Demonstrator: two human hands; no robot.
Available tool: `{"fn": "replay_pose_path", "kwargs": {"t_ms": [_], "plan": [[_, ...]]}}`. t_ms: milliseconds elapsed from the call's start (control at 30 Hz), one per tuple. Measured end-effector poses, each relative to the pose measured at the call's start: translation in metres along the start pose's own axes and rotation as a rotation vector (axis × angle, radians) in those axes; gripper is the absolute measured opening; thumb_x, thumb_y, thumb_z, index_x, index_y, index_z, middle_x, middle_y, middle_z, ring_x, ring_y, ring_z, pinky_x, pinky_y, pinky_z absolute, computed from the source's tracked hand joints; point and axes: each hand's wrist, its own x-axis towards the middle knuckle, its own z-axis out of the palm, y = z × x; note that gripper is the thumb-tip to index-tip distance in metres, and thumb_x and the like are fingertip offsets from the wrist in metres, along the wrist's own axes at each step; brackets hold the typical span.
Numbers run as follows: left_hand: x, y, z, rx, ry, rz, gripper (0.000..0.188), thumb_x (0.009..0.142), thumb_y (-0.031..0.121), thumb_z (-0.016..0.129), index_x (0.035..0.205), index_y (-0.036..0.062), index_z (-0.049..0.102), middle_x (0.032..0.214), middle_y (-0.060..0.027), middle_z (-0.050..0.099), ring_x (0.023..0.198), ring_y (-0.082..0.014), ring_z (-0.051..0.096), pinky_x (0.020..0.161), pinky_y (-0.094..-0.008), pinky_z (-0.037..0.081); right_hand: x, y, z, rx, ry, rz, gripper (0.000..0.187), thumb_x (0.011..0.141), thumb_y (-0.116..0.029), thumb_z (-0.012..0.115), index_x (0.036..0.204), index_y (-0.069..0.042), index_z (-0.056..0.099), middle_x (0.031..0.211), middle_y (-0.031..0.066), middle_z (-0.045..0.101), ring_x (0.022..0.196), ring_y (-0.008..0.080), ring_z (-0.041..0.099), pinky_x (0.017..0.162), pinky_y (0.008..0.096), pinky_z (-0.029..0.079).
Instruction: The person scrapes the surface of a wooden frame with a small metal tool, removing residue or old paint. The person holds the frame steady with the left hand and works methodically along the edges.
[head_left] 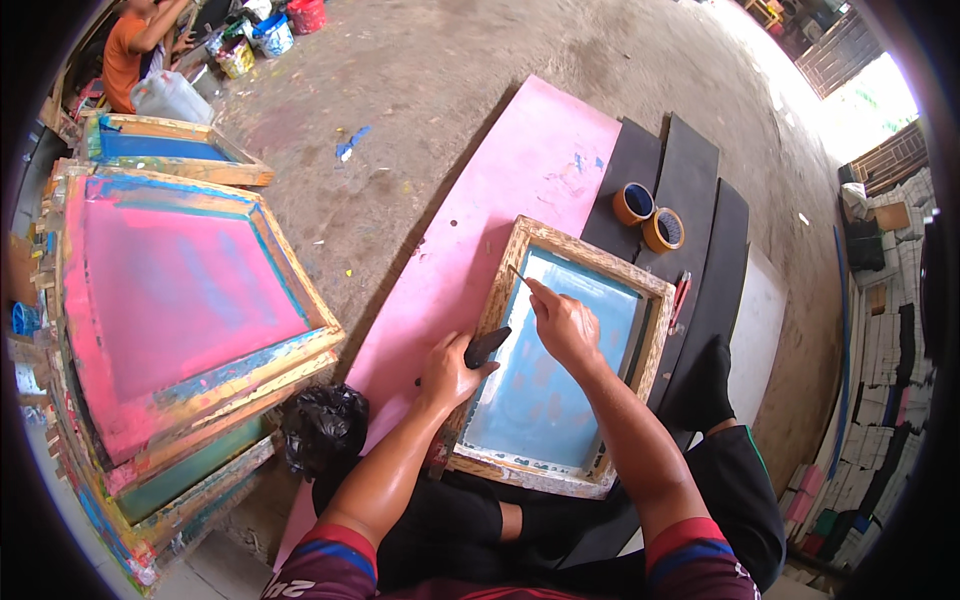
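Observation:
A wooden screen-printing frame point(655, 345) with pale blue mesh point(545, 375) lies in front of me, close to my legs. My right hand point(567, 328) is above the mesh, pinching a thin stick-like tool point(517, 273) whose tip points at the upper left of the frame. At the frame's left edge, my left hand point(455, 372) is closed around a small dark object point(487, 346); its kind is hard to make out. The left fingers are partly hidden behind that object.
Under the frame lie a pink board point(480, 220) and dark boards point(690, 165). Two tape rolls point(633, 203) and a red-handled tool point(680, 300) sit on the dark ones. Stacked screens point(200, 290) and a black plastic bag point(325, 425) are on the left. A person point(125, 55) sits beyond.

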Motion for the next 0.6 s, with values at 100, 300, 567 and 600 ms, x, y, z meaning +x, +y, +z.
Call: {"fn": "replay_pose_path", "kwargs": {"t_ms": [100,300,567,600], "plan": [[-0.0008,0.0004,0.0014,-0.005,0.001,0.01,0.067,0.076,0.045,0.1,0.114,-0.0037,0.074,0.104,-0.0221,0.073,0.098,-0.0458,0.073,0.086,-0.0519,0.06,-0.0012,0.0002,0.0005,0.011,-0.006,0.005,0.031,0.11,-0.031,0.067,0.139,-0.028,0.078,0.089,0.016,0.079,0.084,0.0387,0.077,0.074,0.0521,0.059],[0.0019,0.0078,-0.0048,0.027,-0.068,-0.026,0.069,0.076,0.035,0.099,0.124,-0.0057,0.073,0.115,-0.0247,0.073,0.106,-0.0463,0.072,0.092,-0.0511,0.06,-0.0005,0.0023,0.0009,-0.018,-0.005,0.009,0.031,0.11,-0.031,0.067,0.139,-0.028,0.078,0.086,0.0169,0.078,0.081,0.0384,0.077,0.071,0.0513,0.059],[0.0023,0.0093,-0.0068,0.018,-0.083,-0.047,0.071,0.077,0.027,0.096,0.133,-0.0071,0.07,0.12,-0.0251,0.072,0.112,-0.046,0.071,0.098,-0.0514,0.059,0.0058,-0.0015,-0.0054,-0.027,-0.006,-0.022,0.031,0.11,-0.03,0.068,0.138,-0.027,0.079,0.084,0.0177,0.078,0.079,0.0386,0.077,0.069,0.0517,0.059],[0.0024,0.01,-0.0072,0.023,-0.085,-0.05,0.071,0.077,0.026,0.096,0.133,-0.0072,0.07,0.12,-0.0249,0.072,0.112,-0.0459,0.071,0.098,-0.0514,0.059,0.0061,-0.0026,-0.0065,-0.036,-0.015,-0.016,0.03,0.11,-0.03,0.068,0.138,-0.027,0.079,0.084,0.0181,0.078,0.079,0.0387,0.077,0.069,0.0517,0.06]]}}
